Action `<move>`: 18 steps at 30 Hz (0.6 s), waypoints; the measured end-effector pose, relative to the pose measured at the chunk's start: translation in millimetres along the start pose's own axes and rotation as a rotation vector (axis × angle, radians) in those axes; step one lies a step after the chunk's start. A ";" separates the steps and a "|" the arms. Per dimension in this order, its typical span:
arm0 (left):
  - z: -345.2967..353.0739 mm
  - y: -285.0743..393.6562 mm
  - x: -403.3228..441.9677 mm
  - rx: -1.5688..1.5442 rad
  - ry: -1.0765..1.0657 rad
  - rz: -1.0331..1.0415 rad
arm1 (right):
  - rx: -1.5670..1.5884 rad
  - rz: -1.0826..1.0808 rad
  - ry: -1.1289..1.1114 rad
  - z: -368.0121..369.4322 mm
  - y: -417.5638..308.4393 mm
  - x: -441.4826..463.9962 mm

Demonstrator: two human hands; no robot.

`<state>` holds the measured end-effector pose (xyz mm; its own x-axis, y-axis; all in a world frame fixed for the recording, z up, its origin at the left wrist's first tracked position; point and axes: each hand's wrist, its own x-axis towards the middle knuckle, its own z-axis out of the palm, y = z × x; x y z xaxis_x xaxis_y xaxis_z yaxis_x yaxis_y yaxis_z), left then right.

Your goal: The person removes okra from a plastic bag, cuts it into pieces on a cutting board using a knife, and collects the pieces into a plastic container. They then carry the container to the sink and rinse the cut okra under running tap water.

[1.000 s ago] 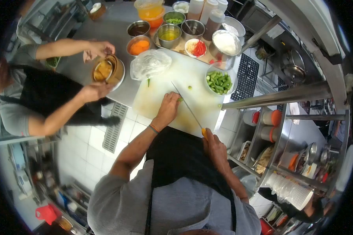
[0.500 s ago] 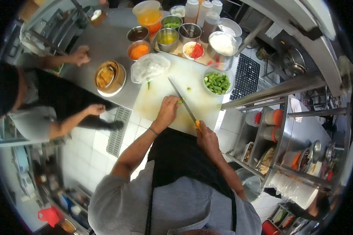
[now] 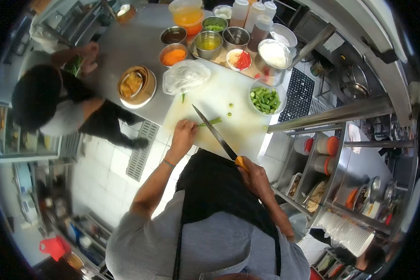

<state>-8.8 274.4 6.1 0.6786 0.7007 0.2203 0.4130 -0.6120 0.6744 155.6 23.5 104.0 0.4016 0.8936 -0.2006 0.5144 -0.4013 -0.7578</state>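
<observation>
My left hand [image 3: 184, 135] is closed on one end of a green okra pod [image 3: 213, 122], which lies along the white cutting board [image 3: 240, 135]. In my right hand [image 3: 257, 179] is a kitchen knife [image 3: 215, 132] with a yellow-orange handle. Its blade slants across the board, tip to the far left, beside or over the pod. Small green okra ends [image 3: 229, 114] lie beyond the blade. Cut okra pieces [image 3: 268, 98] fill a clear bowl [image 3: 283, 103] at the board's right. A clear plastic bag [image 3: 185, 76] rests on its far left corner, above a green sliver.
Metal bowls of sauces and orange food [image 3: 173, 57], squeeze bottles [image 3: 261, 29] and a bowl of white powder [image 3: 273, 53] stand behind the board. A bamboo steamer [image 3: 136, 86] sits to the left. A co-worker [image 3: 42, 98] bends at the far left. A metal post [image 3: 331, 114] juts in from the right.
My left hand has drawn back leftward, showing more of the okra pod. Another small okra end lies on the board. The co-worker has leaned in towards the table, and the view has shifted slightly.
</observation>
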 end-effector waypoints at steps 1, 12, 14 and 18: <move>2.5 -0.2 0.3 -0.002 0.010 -0.009 | 0.000 -0.006 0.006 2.2 1.5 1.8; 6.3 -3.0 3.0 0.105 0.026 0.054 | -0.165 0.069 -0.078 -0.9 11.7 -7.3; 8.7 -5.6 1.8 0.087 0.052 0.049 | -0.181 0.080 -0.112 -12.9 11.1 -14.2; -5.3 3.3 6.8 0.122 0.167 0.020 | -0.138 0.103 -0.127 -28.8 8.9 -27.3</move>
<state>-6.0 279.0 13.6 0.5817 0.7328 0.3531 0.4778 -0.6591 0.5808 171.1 -10.3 120.7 0.3631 0.8609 -0.3563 0.5781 -0.5081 -0.6385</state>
